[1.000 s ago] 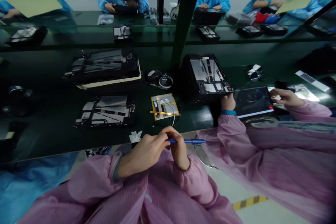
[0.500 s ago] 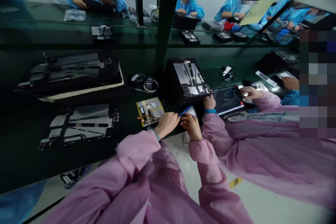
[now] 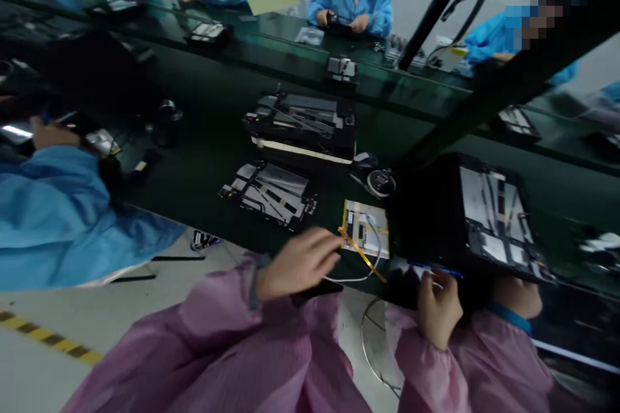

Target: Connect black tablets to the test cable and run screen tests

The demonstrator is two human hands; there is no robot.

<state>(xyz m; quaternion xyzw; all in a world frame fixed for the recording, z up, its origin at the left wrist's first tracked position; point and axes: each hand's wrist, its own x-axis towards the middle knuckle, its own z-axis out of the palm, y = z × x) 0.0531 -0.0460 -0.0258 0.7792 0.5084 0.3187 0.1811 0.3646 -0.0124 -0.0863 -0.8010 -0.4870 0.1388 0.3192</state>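
My left hand [image 3: 300, 262] reaches over the bench edge with its fingers stretched out. Its fingertips are beside a flat, yellow-edged panel that looks like a battery pack [image 3: 368, 227]; whether they touch it I cannot tell. An orange ribbon cable [image 3: 361, 253] and a thin white cable [image 3: 356, 280] lie across and in front of this panel. My right hand [image 3: 440, 310] is closed at the bench edge, thumb and fingers around a slim blue pen-like tool [image 3: 448, 271]. Something whitish and clear lies just behind that tool, partly hidden.
Left of the panel lies an opened tablet body [image 3: 271, 193]; a stack of tablet bodies [image 3: 305, 126] stands behind. A coiled cable [image 3: 381, 182] is near the panel. Right stands a tall black stack [image 3: 498, 213], with a co-worker's hand [image 3: 518, 297] beneath. A blue-sleeved co-worker [image 3: 82, 213] sits left.
The view has swung left. My hands, close together at the blue tool before, are now apart: the left is beside the yellow-edged panel, the right stays with the tool. The white cable now loops in front.
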